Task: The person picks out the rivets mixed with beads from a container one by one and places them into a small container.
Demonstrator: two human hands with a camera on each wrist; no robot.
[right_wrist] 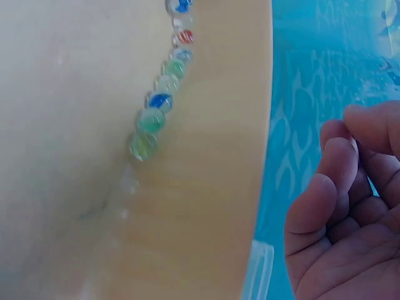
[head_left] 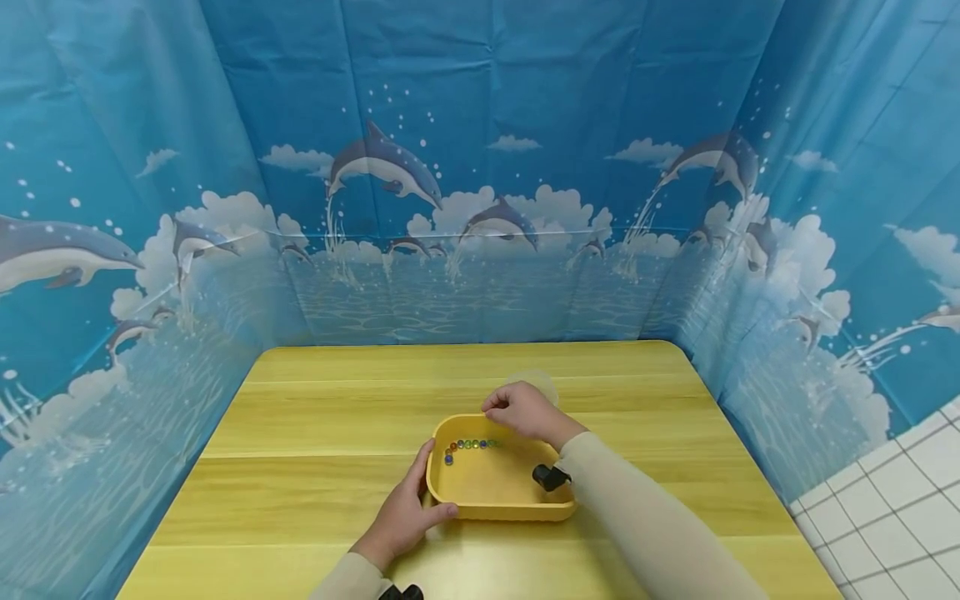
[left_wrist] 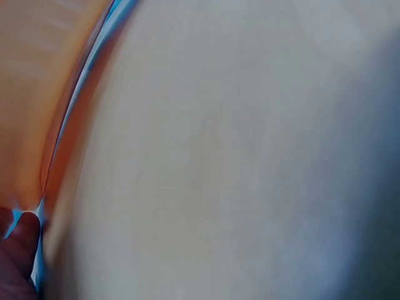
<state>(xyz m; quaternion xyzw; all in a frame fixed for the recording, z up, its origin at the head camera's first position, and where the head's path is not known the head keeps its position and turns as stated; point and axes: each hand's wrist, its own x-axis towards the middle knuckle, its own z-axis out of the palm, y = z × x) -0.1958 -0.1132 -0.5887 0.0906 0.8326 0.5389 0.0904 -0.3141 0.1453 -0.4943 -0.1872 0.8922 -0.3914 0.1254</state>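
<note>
A yellow plastic bin (head_left: 495,512) stands on the table, with several glass marbles (head_left: 468,444) in a curved row along its far left inside. My left hand (head_left: 408,508) grips the bin's left end, its thumb over the near rim. In the left wrist view, a fingertip (left_wrist: 22,240) shows beside the orange-looking bin wall (left_wrist: 37,94). My right hand (head_left: 525,408) is over the bin's far rim, fingers bent and the thumb close to the index fingertip. The right wrist view shows this hand (right_wrist: 350,212) beyond the bin wall; whether something small sits between the fingertips is hidden.
A translucent round dish (head_left: 542,382) lies behind the bin, partly covered by the right hand; its contents cannot be made out. The wood-patterned table (head_left: 315,417) extends around the bin. A blue dolphin curtain (head_left: 480,283) borders the back and sides.
</note>
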